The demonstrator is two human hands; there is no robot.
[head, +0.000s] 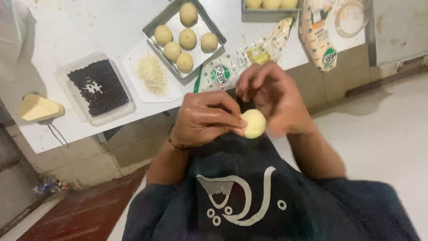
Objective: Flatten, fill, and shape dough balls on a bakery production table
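Observation:
A pale yellow dough ball [254, 123] is held between both my hands close in front of my dark shirt. My left hand [203, 119] pinches its left side with curled fingers. My right hand [272, 100] cups it from behind and the right, slightly blurred. A metal tray [214, 27] on the white table carries several finished dough balls [187, 39]. Beside it lies a white sheet with grated cheese [151, 73] and a clear tub of dark chocolate chips [99, 87].
A block of cheese [38, 108] sits on a wire slicer at the table's left edge. Plastic packages [249, 56] and a tall bag [317, 35] lie at the back right. A second tray [269, 5] with dough balls is at the top. Tiled floor lies below.

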